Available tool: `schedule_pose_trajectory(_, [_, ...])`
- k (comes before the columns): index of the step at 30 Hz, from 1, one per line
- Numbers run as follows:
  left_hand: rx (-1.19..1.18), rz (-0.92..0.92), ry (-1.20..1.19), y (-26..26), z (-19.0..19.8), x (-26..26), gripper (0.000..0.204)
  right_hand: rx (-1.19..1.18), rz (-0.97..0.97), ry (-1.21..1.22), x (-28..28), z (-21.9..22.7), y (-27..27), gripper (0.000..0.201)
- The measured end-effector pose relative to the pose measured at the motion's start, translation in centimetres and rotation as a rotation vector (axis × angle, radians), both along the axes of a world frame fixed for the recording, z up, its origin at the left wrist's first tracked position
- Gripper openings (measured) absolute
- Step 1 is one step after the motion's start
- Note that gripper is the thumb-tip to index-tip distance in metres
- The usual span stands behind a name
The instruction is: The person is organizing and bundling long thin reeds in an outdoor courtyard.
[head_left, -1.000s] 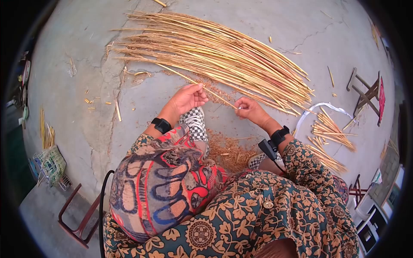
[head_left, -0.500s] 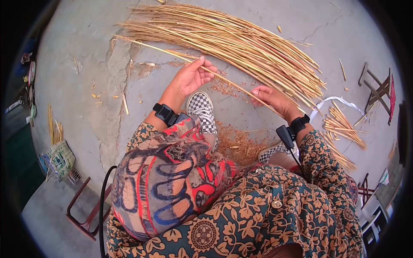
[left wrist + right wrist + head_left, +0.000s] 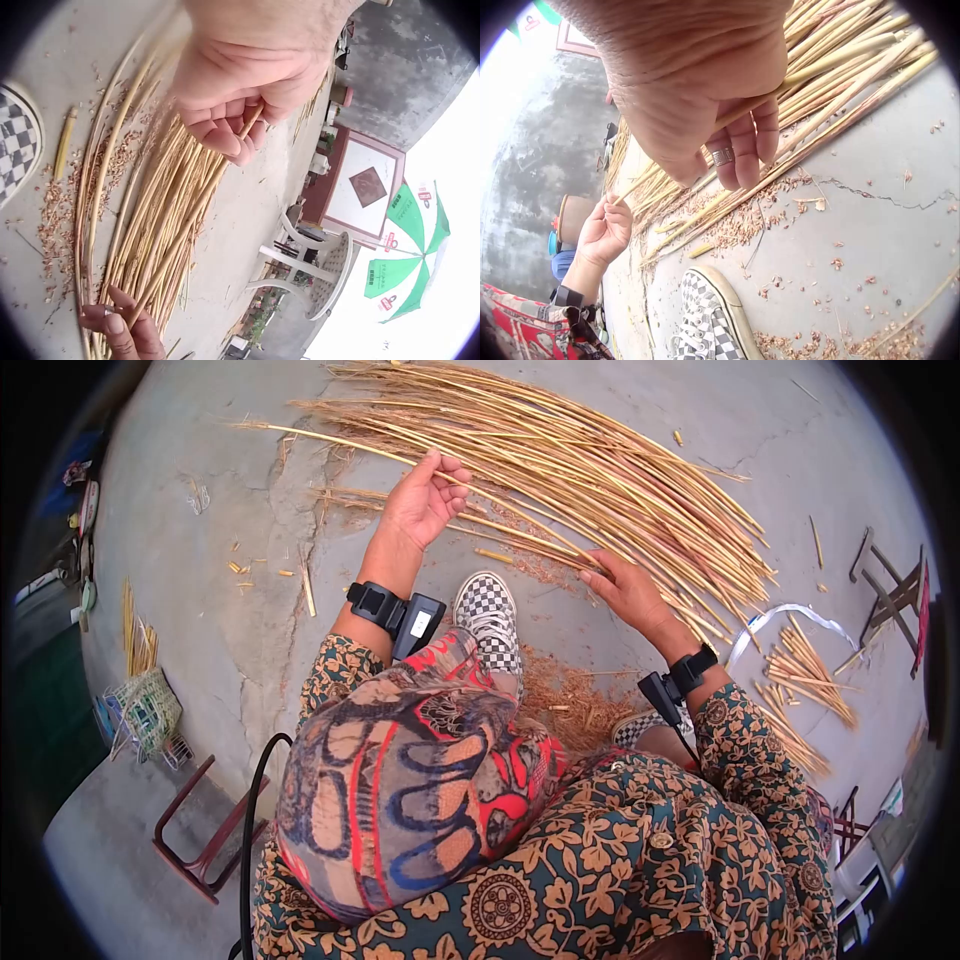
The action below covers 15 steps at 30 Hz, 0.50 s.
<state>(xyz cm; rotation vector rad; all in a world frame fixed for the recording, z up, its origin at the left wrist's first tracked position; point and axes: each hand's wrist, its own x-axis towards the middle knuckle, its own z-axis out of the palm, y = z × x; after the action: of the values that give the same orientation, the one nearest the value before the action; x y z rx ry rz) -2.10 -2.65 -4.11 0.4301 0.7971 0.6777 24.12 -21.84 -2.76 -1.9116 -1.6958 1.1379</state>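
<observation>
A long pale stalk (image 3: 335,440) slants across the head view, pinched by the left hand (image 3: 424,502) between thumb and curled fingers. Farther down the same stalk, the right hand (image 3: 630,592) holds it near its thicker end; in the right wrist view the stalk crosses the palm of the right hand (image 3: 705,112), with a ring on one finger. Past the hands lies a big heap of stalks (image 3: 600,460) on the floor. A few loose stalks (image 3: 500,530) lie between the heap and the shoe, close to the right hand.
Short cut stalks (image 3: 808,665) and a white strap (image 3: 790,610) lie at the right, near a folding stool (image 3: 890,595). Husks (image 3: 570,695) litter the floor (image 3: 230,650) by the checkered shoe (image 3: 490,615). A woven basket (image 3: 150,710) stands at the left.
Both hands have moved away from the body with the stalk between them. More of the stalk's thin end shows past the left hand, and loose stalks now lie apart below the heap.
</observation>
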Motion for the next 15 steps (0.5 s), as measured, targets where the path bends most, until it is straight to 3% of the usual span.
schedule_pose_trajectory(2, [-0.019, 0.136, 0.010, 0.9, 0.1, -1.3, 0.028, 0.093, -0.002, -0.081, -0.4, 1.2, 0.1, 0.030])
schedule_pose_trajectory(5, [0.029, 0.143, -0.030, 0.7, 0.1, -1.4, 0.027, -0.045, -0.010, 0.026, 0.1, 1.1, 0.5, 0.026])
schedule_pose_trajectory(9, [0.005, -0.215, -0.065, -3.5, -0.1, 1.7, 0.025, -0.185, -0.076, 0.168, -0.4, 1.4, -0.5, 0.025])
schedule_pose_trajectory(13, [-0.086, -0.368, -0.081, -6.5, -2.1, 3.1, 0.025, -0.282, 0.046, 0.031, 0.2, -0.4, -2.5, 0.032])
schedule_pose_trajectory(14, [-0.100, -0.371, -0.074, -6.9, -3.0, 2.9, 0.025, -0.272, 0.081, 0.090, 1.1, -1.2, -3.1, 0.032])
schedule_pose_trajectory(15, [-0.114, -0.374, -0.065, -7.1, -3.7, 2.6, 0.025, -0.174, -0.012, 0.048, 2.0, -1.8, -3.7, 0.030])
